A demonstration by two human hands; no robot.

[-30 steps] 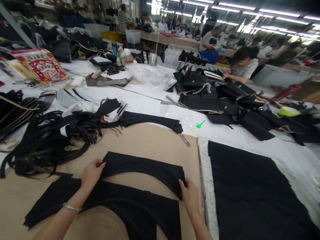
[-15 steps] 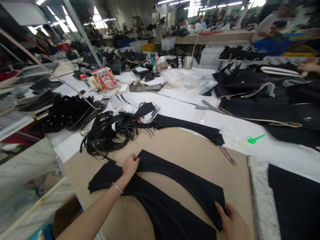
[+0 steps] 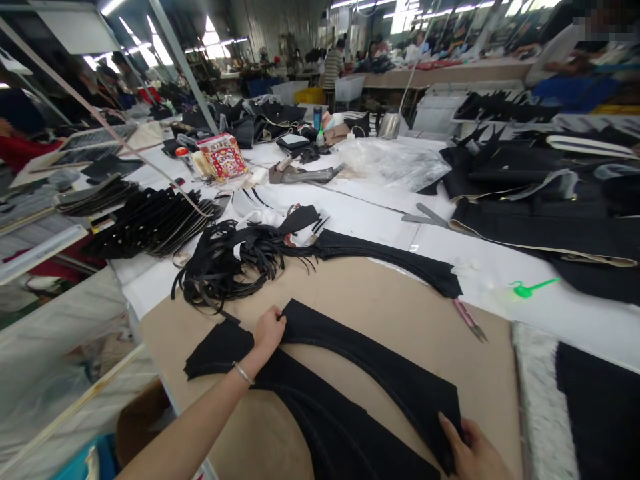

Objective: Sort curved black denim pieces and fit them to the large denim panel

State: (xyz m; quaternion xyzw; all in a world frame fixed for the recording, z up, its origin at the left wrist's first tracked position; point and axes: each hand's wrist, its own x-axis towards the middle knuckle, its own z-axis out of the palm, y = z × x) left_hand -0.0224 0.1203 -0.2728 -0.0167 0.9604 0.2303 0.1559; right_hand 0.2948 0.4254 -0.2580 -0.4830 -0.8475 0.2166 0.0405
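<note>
A curved black fabric piece stretches between my two hands over a brown board. My left hand, with a bracelet at the wrist, pinches its upper left corner. At the lower right end, my right hand grips the piece between thumb and fingers. Beneath and nearer to me lie more curved black pieces, partly covered by my left forearm. Beyond the held piece rests a stack of similar curved black pieces. Pink-handled snips lie by the right end of that stack.
A tangle of black strips lies at the board's far left edge. Scissors and a green tool are on the white table covering. Black panels pile up at right. Several people work in the background.
The whole view has shifted slightly, so things appear further right. Both hands keep the same hold on the black fabric piece, which has hardly moved on the board.
</note>
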